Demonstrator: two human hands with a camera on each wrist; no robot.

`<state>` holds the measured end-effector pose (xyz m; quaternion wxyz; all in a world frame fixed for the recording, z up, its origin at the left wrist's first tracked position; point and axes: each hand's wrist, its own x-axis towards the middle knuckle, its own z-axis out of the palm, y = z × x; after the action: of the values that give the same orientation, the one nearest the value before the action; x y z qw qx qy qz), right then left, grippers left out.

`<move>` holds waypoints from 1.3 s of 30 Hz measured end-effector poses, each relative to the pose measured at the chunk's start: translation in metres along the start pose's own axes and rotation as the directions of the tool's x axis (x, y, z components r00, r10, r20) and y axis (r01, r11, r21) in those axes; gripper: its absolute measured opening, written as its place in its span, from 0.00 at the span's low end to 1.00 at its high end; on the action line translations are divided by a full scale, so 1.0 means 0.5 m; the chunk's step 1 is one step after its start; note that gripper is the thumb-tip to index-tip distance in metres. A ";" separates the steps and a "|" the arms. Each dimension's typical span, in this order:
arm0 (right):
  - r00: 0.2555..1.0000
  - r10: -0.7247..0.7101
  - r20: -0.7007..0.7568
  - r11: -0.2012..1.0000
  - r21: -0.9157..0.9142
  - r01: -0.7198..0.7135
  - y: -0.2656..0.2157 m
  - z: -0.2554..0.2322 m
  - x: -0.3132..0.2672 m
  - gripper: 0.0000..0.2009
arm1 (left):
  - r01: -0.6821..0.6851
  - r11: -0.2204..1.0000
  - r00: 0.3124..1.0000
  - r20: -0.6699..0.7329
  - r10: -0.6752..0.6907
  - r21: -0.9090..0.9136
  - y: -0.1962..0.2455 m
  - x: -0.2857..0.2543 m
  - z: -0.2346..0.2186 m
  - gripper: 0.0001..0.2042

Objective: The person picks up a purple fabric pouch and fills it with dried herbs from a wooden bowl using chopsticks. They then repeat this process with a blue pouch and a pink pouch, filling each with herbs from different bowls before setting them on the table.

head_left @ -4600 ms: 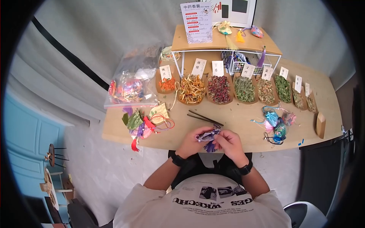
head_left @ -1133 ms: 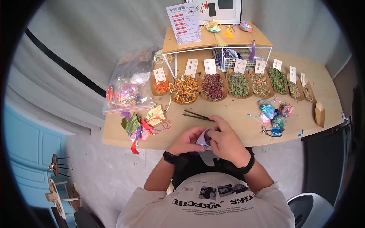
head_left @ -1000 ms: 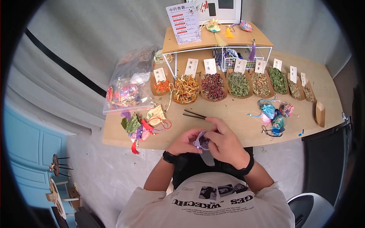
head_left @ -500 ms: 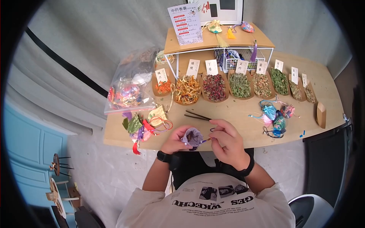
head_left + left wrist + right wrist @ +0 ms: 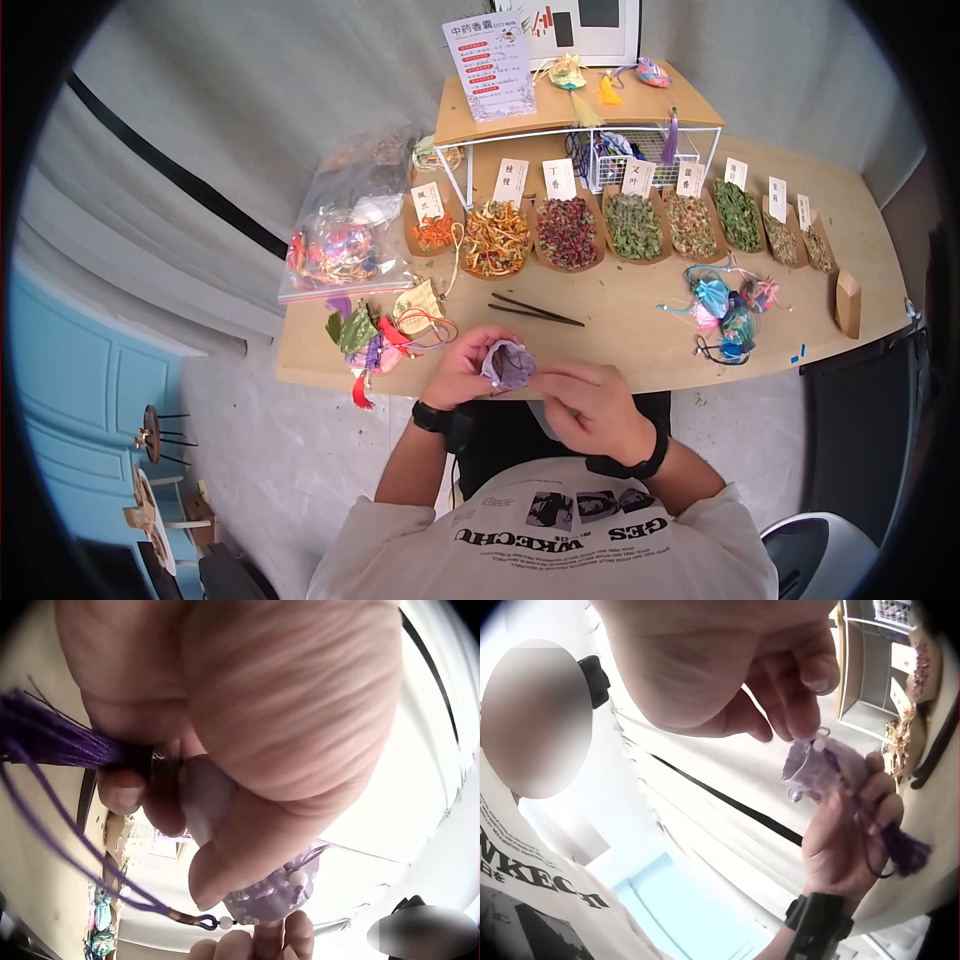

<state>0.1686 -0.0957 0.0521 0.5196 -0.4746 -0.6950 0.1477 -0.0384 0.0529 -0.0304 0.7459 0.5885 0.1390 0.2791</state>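
Observation:
A small lilac drawstring pouch (image 5: 509, 365) with pale flowers stands with its mouth spread wide. My left hand (image 5: 463, 369) grips its side, thumb lying along the cloth in the left wrist view. From the pouch hang a dark purple tassel (image 5: 906, 851) and a purple cord (image 5: 97, 859) with a white bead. My right hand (image 5: 592, 405) is just right of the pouch; its fingertips meet the rim in the right wrist view, thumb and fingers apart. Beyond the hands, two dark thin sticks (image 5: 537, 312) lie on the table.
Behind, labelled paper trays hold dried herbs, such as red buds (image 5: 570, 235) and orange-yellow peel (image 5: 497, 240). Coloured pouches lie left (image 5: 372, 338) and right (image 5: 735, 318). A plastic bag (image 5: 345, 235) sits back left. A wooden stand (image 5: 590, 105) bears a sign (image 5: 491, 65).
The right hand has come out of the pouch, drawn off to the right and returned to its rim. The left hand has tilted the pouch's mouth upward and moved slightly left.

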 end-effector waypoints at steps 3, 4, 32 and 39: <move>0.999 0.017 0.036 1.000 0.003 -0.017 -0.014 0.017 0.003 0.16 | 0.074 0.997 0.997 -0.008 -0.074 0.022 0.009 0.008 0.022 0.31; 0.996 0.045 0.077 0.999 -0.028 -0.043 -0.011 0.023 0.002 0.16 | 0.081 0.997 0.997 0.005 -0.081 -0.014 0.010 0.009 0.030 0.31; 0.897 0.441 -0.014 0.725 0.594 -0.347 0.040 0.012 -0.021 0.24 | 0.039 0.998 0.997 -0.070 -0.036 0.040 -0.012 0.001 0.014 0.33; 0.837 0.546 -0.040 0.683 0.600 -0.417 0.188 0.046 -0.115 0.21 | 0.241 0.966 0.896 -0.405 -0.184 0.096 0.150 0.063 -0.022 0.24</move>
<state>0.1968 -0.0881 -0.0569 0.6507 -0.4771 -0.4077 0.4274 -0.0377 0.0915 0.0420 0.6845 0.5542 0.3688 0.2971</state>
